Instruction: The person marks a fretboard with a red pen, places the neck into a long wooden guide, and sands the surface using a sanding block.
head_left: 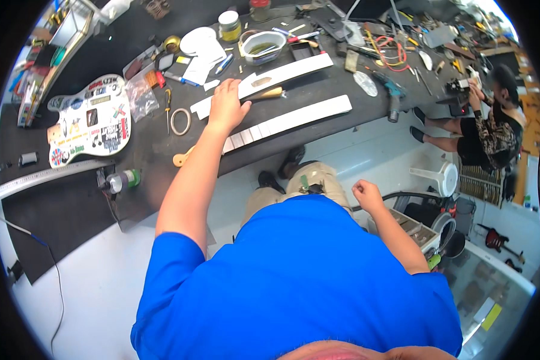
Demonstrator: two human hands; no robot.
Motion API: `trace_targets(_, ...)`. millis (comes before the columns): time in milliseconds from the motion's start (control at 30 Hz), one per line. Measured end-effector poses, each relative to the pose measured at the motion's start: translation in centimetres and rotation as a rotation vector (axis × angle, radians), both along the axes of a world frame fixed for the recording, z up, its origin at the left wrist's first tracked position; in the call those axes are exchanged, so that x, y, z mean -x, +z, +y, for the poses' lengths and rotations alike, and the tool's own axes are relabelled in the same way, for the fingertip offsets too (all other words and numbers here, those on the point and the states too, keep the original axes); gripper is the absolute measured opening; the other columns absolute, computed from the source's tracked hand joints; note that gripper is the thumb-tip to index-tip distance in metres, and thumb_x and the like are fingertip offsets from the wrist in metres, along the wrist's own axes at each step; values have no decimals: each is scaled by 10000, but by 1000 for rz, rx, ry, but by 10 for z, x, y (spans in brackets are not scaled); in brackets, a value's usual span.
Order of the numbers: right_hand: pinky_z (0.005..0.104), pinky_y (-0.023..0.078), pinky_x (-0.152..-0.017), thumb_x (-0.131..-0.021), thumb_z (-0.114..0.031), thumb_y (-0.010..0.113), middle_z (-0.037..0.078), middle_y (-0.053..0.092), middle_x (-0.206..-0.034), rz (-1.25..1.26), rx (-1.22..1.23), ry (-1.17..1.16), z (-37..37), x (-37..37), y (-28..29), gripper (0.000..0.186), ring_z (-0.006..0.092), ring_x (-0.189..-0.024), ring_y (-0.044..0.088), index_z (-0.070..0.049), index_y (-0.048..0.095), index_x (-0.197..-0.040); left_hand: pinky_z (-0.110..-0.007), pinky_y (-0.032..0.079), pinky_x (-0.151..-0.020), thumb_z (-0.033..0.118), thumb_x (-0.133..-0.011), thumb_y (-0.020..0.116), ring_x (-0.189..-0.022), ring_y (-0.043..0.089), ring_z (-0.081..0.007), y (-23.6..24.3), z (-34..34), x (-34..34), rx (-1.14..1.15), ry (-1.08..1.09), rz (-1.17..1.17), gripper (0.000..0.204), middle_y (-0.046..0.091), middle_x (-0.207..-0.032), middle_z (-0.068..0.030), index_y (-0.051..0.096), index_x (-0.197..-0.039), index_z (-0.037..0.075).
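One white board [297, 69] slants lengthwise away rightward beneath the left hand [226, 99].

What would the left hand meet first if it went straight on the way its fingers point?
Probably the blue pens, just beyond the fingertips of the left hand, with the lidded jar farther on. Depth is unclear, so the hand might pass above them.

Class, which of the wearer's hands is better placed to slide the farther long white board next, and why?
Probably the left hand: it appears to rest on the farther long white board. The right hand is off the dark bench, loosely curled, well away from that board.
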State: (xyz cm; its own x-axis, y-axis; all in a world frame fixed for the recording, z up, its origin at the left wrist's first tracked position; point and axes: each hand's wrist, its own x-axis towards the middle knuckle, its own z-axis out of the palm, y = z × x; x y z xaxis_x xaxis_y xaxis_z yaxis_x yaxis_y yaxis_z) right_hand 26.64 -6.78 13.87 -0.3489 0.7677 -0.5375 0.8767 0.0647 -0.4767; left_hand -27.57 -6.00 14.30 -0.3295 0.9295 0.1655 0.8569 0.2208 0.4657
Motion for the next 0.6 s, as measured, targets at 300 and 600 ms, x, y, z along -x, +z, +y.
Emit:
trace_targets(300, 344, 516, -584, -909, -156, 681, 68, 693, -704, -19, -158, -607, -61, -148, -94, 142, 152, -612, 639, -24, 712, -866, -499, 462, -1077, 274, -854, 830, -1307, 600, -300, -10, 69, 22, 377, -170, -1, 608, 665, -1355, -145, 637, -1392, 65)
trace_targets(600, 449, 561, -843, -902, -281, 672, 213, 748, -963, 45, -1, -297, -22, -23, -103, 278, 387, -944, 718, -33, 743, -1009, -363, 536, -888, 255, -834, 776, -979, 679, -215, 65, 26, -19, 463, -329, -659, 576, 725, -1073, -156, 651, -1327, -17)
